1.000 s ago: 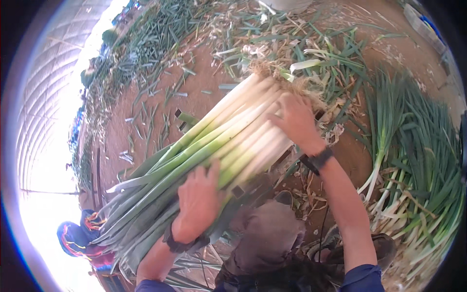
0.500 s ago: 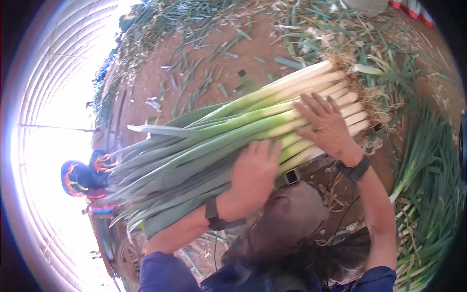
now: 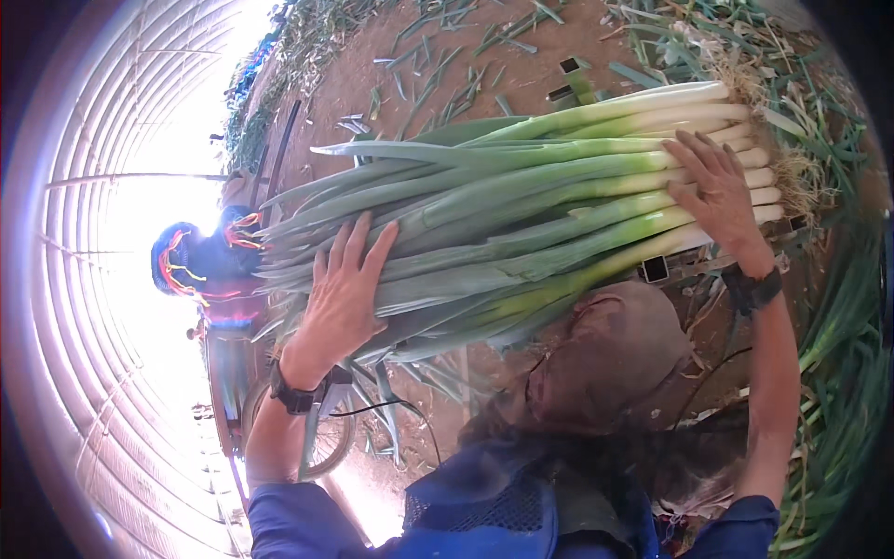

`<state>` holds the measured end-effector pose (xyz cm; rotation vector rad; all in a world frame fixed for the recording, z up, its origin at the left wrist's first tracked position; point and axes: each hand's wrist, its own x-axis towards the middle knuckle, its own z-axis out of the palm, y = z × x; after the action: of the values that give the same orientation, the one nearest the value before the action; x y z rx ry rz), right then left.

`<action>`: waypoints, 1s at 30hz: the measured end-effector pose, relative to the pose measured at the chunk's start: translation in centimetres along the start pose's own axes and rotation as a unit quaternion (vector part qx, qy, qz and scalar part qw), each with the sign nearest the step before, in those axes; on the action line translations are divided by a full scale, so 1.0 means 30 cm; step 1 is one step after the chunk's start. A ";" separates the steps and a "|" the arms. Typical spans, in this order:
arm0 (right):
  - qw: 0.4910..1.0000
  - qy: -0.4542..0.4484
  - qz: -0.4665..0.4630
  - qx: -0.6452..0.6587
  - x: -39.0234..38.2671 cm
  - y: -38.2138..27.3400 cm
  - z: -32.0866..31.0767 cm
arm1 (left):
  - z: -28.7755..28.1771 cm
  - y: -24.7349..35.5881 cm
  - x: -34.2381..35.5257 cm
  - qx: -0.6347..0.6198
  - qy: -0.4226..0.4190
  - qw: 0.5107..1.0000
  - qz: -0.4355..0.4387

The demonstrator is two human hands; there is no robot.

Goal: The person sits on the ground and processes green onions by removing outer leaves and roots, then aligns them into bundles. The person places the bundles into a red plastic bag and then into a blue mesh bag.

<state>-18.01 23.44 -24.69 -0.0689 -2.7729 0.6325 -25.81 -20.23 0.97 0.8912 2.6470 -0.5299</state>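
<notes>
A broad bundle of long leeks [image 3: 521,196] lies crosswise in front of me, white ends with fibrous roots [image 3: 792,177] to the right, grey-green leaves to the left. My left hand [image 3: 340,298] rests on the leaves, fingers spread and stretched out. My right hand [image 3: 712,196] lies over the pale stems near the roots, fingers spread. Part of a metal support [image 3: 656,268] with square tube ends shows under the bundle, whose underside is mostly hidden. My bent knee [image 3: 605,354], in greyish-brown cloth, is just below it.
Cut leaves lie scattered on the dirt floor [image 3: 391,37]. A heap of leeks [image 3: 838,391] lies at the right. A dark bundle with bright cords [image 3: 191,256] stands at the left, above a wheel [image 3: 331,447]. A black cable [image 3: 410,405] hangs below. The arched tunnel wall [image 3: 93,307] curves along the left.
The bundle has swung from diagonal to nearly horizontal and shifted up and right. My right hand went right with it. My left hand has moved leftward along the leaves, its fingers now more spread.
</notes>
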 end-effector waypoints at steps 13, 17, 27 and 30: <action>1.000 0.009 -0.015 -0.008 -0.003 0.002 0.001 | 0.225 -0.095 0.006 -0.020 0.054 0.998 0.036; 1.000 0.007 -0.005 -0.016 -0.003 -0.003 0.001 | 0.115 0.010 -0.120 -0.063 0.016 0.998 0.009; 0.999 0.001 -0.019 -0.026 -0.001 -0.002 -0.010 | 0.137 -0.043 -0.132 -0.086 -0.003 0.996 -0.015; 1.000 0.006 -0.015 -0.010 0.005 -0.008 -0.009 | 0.216 -0.152 -0.145 -0.022 0.015 1.000 0.004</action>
<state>-18.07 23.35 -24.31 -0.0343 -2.7632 0.5941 -24.31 -28.65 -1.97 0.9036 2.6708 -0.4570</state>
